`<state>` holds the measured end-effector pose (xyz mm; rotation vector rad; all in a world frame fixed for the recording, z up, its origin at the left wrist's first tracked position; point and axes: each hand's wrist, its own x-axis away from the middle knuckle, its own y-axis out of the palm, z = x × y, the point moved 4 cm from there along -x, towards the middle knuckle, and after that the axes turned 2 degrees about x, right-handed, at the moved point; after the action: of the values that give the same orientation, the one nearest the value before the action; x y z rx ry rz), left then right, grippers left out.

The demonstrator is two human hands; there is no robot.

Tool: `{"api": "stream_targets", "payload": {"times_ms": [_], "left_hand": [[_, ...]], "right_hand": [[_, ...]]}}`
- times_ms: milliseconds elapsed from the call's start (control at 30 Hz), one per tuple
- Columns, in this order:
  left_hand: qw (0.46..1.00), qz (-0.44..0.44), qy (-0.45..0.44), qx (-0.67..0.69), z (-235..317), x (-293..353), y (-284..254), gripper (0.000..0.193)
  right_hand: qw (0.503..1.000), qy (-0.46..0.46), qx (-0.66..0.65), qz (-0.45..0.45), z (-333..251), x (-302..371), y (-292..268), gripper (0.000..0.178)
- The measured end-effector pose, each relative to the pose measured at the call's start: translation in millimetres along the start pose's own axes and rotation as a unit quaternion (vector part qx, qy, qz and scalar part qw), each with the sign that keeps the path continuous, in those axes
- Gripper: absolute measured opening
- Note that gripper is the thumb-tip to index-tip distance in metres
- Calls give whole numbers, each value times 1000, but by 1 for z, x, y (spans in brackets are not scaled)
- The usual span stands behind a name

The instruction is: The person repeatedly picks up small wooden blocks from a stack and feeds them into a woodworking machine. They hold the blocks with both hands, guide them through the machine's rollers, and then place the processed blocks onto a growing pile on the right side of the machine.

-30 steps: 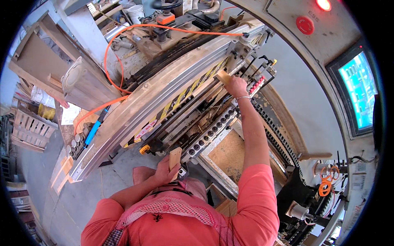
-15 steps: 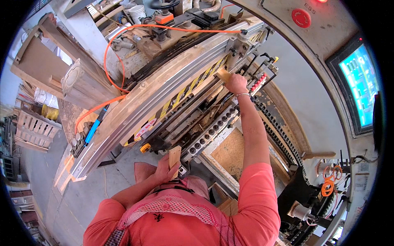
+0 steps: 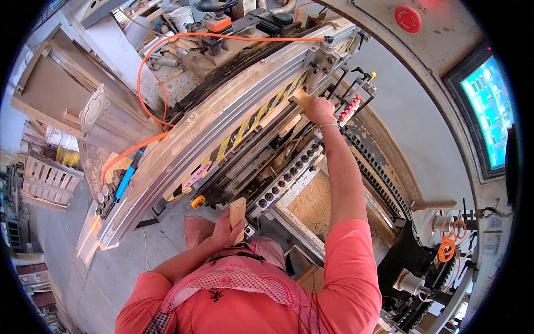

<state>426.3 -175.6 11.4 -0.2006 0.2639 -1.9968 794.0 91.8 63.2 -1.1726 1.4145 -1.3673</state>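
My left hand [image 3: 225,232] is closed round a short flat wooden block [image 3: 238,212], held upright near my waist at the near end of the machine. My right arm is stretched far forward. At its end my right hand [image 3: 321,111] grips a second small wooden piece [image 3: 302,99], beside the yellow-and-black striped strip [image 3: 261,114] of the machine. That piece is over the machine's bed; whether it touches anything there I cannot tell. Below my right hand runs a metal rail with a row of dark round knobs [image 3: 287,177].
A long dusty beam [image 3: 192,117] with an orange hose [image 3: 233,37] crosses the left side. At the right stand a lit screen [image 3: 483,108] and a red stop button [image 3: 408,20]. A sawdust-covered panel [image 3: 311,203] lies under my right forearm. A slatted crate [image 3: 51,177] sits far left.
My view has shifted slightly. Both hands keep their grip on the wooden pieces and stay in nearly the same places.
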Motion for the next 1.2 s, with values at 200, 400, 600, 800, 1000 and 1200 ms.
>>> {"api": "stream_targets", "payload": {"times_ms": [200, 400, 600, 800, 1000, 1200], "left_hand": [[1000, 7, -19, 21, -10, 2, 3, 26], [999, -7, -15, 40, -2, -1, 1, 29], [1000, -10, -3, 13, 9, -6, 0, 33], [999, -11, -34, 37, 7, -4, 2, 32], [999, -10, -25, 21, 11, -6, 1, 27], [999, -1, -27, 17, 9, -6, 3, 27]], "right_hand": [[1000, -5, -5, 5, -9, 8, 8, 34], [1000, 10, 2, 15, -10, 7, 8, 28], [1000, 11, -12, 8, -12, 4, 4, 30], [1000, 12, -8, -10, -17, 5, 0, 31], [1000, -1, 12, 10, -23, 11, -4, 19], [1000, -5, -2, 13, -17, 7, -2, 29]]}}
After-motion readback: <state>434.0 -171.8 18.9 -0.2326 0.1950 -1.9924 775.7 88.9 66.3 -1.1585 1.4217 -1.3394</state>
